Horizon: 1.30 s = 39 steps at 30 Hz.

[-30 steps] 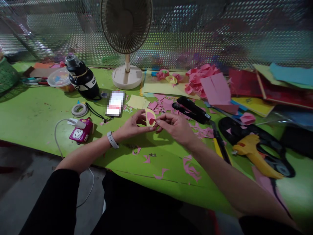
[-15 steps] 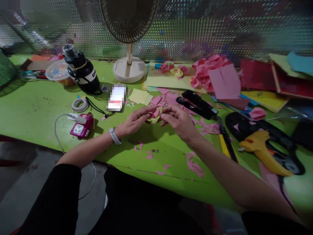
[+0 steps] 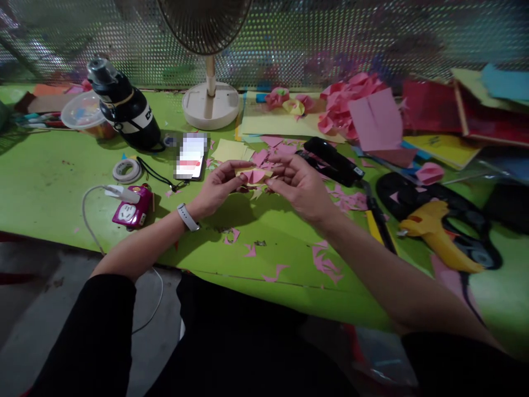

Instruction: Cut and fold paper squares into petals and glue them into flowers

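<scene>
Between my two hands is a small folded paper flower [image 3: 254, 176], pink in the middle with yellow around it. My left hand [image 3: 221, 186] pinches its left side between thumb and fingers. On the other side, my right hand [image 3: 296, 184] grips the flower's right edge the same way. Fingertips partly cover the paper, and it is held just above the green table. Behind the hands lie yellow paper squares [image 3: 232, 150] and pink paper scraps [image 3: 285, 149]. A black stapler [image 3: 333, 161] rests just beyond my right hand.
A yellow glue gun [image 3: 444, 234] lies at right near coloured paper sheets [image 3: 433, 116]. At left stand a dark bottle [image 3: 128, 110], a tape roll [image 3: 127, 171], a purple power adapter [image 3: 133, 207] and a phone [image 3: 190, 157]. A fan [image 3: 210, 105] stands at the back.
The folded paper has turned in my fingers and now shows its pink middle and yellow edges more plainly. Both hands stay on it. The whole view has shifted slightly.
</scene>
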Tool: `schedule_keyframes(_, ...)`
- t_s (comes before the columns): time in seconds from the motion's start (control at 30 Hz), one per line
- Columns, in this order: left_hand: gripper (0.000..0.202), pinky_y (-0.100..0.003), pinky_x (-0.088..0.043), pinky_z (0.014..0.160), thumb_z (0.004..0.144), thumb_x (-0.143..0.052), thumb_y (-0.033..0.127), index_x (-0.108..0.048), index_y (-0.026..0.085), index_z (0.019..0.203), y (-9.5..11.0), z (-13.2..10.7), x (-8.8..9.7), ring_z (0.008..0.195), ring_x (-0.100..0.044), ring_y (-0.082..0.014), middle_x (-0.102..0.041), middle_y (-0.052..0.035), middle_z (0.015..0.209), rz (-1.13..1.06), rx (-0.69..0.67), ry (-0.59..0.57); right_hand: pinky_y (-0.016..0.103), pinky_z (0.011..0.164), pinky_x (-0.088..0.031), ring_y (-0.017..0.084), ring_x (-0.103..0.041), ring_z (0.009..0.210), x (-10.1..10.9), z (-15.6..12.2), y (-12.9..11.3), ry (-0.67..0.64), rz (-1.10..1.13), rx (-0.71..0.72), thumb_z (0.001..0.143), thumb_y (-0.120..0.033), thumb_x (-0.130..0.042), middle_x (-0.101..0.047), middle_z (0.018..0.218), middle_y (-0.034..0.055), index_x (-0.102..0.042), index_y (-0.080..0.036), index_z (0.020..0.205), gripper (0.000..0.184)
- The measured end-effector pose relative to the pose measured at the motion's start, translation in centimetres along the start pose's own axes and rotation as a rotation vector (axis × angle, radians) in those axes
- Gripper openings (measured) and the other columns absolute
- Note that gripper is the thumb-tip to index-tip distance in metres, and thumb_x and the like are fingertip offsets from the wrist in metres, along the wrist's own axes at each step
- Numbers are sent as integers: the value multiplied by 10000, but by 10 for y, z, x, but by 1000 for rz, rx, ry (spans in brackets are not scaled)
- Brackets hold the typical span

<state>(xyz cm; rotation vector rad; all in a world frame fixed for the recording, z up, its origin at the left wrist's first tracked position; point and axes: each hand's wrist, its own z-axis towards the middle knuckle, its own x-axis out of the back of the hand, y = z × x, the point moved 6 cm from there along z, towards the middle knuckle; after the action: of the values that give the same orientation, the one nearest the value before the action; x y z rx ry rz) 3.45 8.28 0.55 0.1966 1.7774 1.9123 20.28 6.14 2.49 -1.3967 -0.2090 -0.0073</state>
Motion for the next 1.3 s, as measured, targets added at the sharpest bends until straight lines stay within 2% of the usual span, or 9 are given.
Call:
schedule_keyframes(0.1,235,-281,-560,803,854,-699,215,-678,187,1086,-4,-1,0,840,-663,-116,-702,-53,1062,-64,79,21,300,747,-593,161,-655,860,1,0,-3,26,-2,40,784,-215,-726,-660,967,18,-620,-261,1121,356)
schedule_keyframes(0.2,267,-292,-558,824,837,-720,231,-683,208,1101,-9,-2,-1,855,-673,-123,-713,-46,1071,-140,164,40,298,728,-593,155,-653,823,0,1,-5,24,27,59,782,-214,-728,-660,912,8,-634,-252,966,210)
schedule_keyframes(0.33,305,-287,-555,820,808,-755,248,-693,227,1105,-12,-4,-1,816,-677,-117,-728,-30,1013,-188,230,57,311,724,-596,145,-650,754,-5,1,-5,-52,81,1,778,-218,-713,-672,832,9,-655,-226,832,79)
schedule_keyframes(0.6,258,-269,-546,831,810,-745,192,-715,210,1066,-9,-5,-5,795,-667,-94,-727,-29,1039,-241,255,23,301,696,-598,130,-655,689,-6,0,-11,-87,112,-74,754,-244,-738,-686,812,8,-666,-211,826,107)
schedule_keyframes(0.87,273,-292,-557,822,819,-736,198,-704,213,1089,-18,-5,-1,807,-675,-115,-729,-40,1024,-241,272,14,298,672,-599,134,-664,671,-5,0,-12,-86,51,-81,762,-270,-741,-695,794,13,-666,-210,812,108)
schedule_keyframes(1.0,299,-293,-557,805,819,-742,228,-693,205,1113,-15,-4,-2,813,-669,-124,-727,-44,977,-181,230,-13,307,672,-591,138,-664,671,-5,0,-10,-102,7,-81,778,-245,-714,-692,780,13,-657,-210,798,70)
schedule_keyframes(1.17,287,-265,-548,780,842,-724,239,-685,197,1124,0,-3,-4,787,-641,-102,-712,-52,1004,64,53,-44,321,631,-558,157,-645,658,-6,0,-5,-107,-127,-45,790,-253,-679,-684,746,16,-640,-212,785,57)
schedule_keyframes(1.3,233,-267,-552,803,878,-678,237,-693,180,1104,3,-5,-9,823,-655,-106,-723,-66,1019,156,-14,-91,390,671,-549,214,-655,763,-7,-3,-13,-51,-433,185,833,-255,-638,-718,873,60,-684,-220,895,85)
